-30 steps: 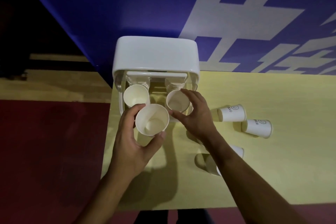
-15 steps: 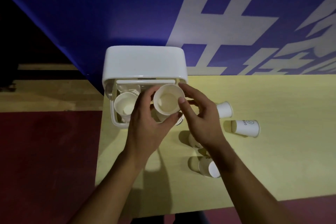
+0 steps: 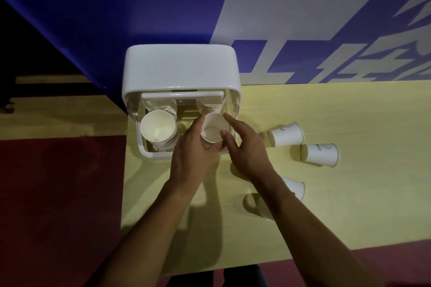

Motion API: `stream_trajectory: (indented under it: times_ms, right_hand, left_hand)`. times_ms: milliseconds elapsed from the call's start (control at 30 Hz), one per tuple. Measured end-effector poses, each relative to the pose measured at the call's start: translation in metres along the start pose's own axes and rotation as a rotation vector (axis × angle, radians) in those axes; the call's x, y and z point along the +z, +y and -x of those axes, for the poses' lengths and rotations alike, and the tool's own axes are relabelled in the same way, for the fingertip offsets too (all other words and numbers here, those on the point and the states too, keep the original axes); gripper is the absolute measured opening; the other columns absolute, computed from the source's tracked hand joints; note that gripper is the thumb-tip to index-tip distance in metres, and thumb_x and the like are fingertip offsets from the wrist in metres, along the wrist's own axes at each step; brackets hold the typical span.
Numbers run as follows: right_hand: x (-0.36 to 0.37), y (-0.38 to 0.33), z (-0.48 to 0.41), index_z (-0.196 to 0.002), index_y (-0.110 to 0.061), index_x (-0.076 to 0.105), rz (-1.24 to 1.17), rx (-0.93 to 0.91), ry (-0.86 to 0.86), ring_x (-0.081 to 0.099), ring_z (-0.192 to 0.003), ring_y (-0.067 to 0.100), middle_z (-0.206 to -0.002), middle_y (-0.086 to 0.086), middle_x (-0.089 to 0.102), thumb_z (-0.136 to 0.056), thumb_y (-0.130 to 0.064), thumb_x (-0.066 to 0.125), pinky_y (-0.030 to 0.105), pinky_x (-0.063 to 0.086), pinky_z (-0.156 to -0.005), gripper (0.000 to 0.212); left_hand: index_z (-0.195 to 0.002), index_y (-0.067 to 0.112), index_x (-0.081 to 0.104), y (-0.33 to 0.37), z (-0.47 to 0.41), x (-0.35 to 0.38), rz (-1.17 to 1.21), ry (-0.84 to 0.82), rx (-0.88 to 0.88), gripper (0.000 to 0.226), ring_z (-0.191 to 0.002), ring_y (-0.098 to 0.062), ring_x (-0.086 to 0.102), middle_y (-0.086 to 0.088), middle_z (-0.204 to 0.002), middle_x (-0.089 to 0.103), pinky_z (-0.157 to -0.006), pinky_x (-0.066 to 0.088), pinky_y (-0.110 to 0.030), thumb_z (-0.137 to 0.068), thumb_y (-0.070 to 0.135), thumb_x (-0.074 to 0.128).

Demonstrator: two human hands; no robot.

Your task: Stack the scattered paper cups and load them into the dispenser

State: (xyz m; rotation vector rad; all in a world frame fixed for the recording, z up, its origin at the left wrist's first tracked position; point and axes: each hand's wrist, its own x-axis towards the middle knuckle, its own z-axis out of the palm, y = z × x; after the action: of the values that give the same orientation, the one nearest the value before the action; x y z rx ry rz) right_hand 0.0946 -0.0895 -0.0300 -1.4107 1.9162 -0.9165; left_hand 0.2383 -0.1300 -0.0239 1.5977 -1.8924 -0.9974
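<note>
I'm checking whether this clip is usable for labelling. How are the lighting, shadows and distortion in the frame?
Head view: dim overall, corners dark; the white dispenser and table are brightest. Hard arm shadows fall toward the viewer. Wide-angle bending curves the table edge. Cup print is soft but partly legible; the cup behind the right hand is half hidden.

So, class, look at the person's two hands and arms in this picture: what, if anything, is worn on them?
Nothing shows on either one. The left hand and the right hand are bare, with no gloves, rings or watch visible. Both forearms are uncovered right down to the bottom edge of the picture, so no sleeves or cuffs appear. The light is dim, so very small details could be missed.
</note>
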Motion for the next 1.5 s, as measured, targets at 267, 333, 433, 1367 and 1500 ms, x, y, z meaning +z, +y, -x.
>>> stream_trajectory:
  times_ms: [267, 333, 433, 1367, 1500]
  right_hand:
    - [-0.016, -0.007, 0.009, -0.150, -0.025, 0.049, -0.034, 0.032, 0.033, 0.055, -0.127, 0.005, -0.140, -0.003, 0.063, -0.104, -0.041, 0.055, 0.026, 0.047, -0.104, 0.049]
    - [-0.036, -0.004, 0.020, -0.146, -0.027, 0.056, -0.118, 0.105, 0.097, 0.056, -0.125, -0.001, -0.138, -0.009, 0.065, -0.106, -0.044, 0.051, 0.024, 0.048, -0.103, 0.044]
    - [-0.075, 0.022, 0.043, -0.126, -0.022, 0.072, -0.140, 0.223, 0.199, 0.064, -0.112, -0.004, -0.116, -0.016, 0.073, -0.106, -0.043, 0.051, 0.029, 0.055, -0.096, 0.036]
    - [-0.116, 0.192, 0.136, -0.149, -0.011, 0.033, 0.087, 0.298, -0.021, 0.049, -0.123, 0.028, -0.139, 0.009, 0.049, -0.068, -0.039, 0.093, 0.050, 0.049, -0.100, 0.104]
    - [-0.114, 0.197, 0.122, -0.157, -0.018, 0.027, 0.112, 0.258, 0.015, 0.049, -0.125, 0.029, -0.141, 0.010, 0.045, -0.074, -0.033, 0.090, 0.045, 0.051, -0.097, 0.105]
  left_hand:
    - [-0.155, 0.019, 0.036, 0.012, 0.011, -0.013, -0.078, -0.009, 0.056, 0.096, -0.137, -0.024, 0.051, -0.009, -0.149, 0.054, -0.101, 0.044, -0.029, -0.079, 0.058, 0.078]
    - [-0.157, 0.018, 0.034, 0.023, 0.031, -0.020, -0.064, 0.058, 0.050, 0.096, -0.139, -0.015, 0.045, -0.009, -0.156, 0.047, -0.105, 0.042, -0.028, -0.081, 0.059, 0.074]
    - [-0.145, 0.022, 0.051, 0.034, 0.069, -0.011, 0.000, 0.084, 0.135, 0.065, -0.132, -0.018, 0.055, -0.002, -0.145, 0.058, -0.103, 0.050, -0.035, -0.090, 0.047, 0.072]
    - [-0.154, 0.047, 0.032, -0.001, 0.187, 0.132, -0.004, -0.340, -0.076, 0.079, -0.129, -0.002, 0.033, 0.021, -0.131, 0.018, -0.110, 0.034, -0.023, -0.091, 0.021, 0.073]
    - [-0.137, 0.036, 0.047, 0.002, 0.179, 0.136, -0.081, -0.322, -0.041, 0.062, -0.127, -0.010, 0.040, 0.015, -0.134, 0.025, -0.100, 0.042, -0.031, -0.085, 0.021, 0.077]
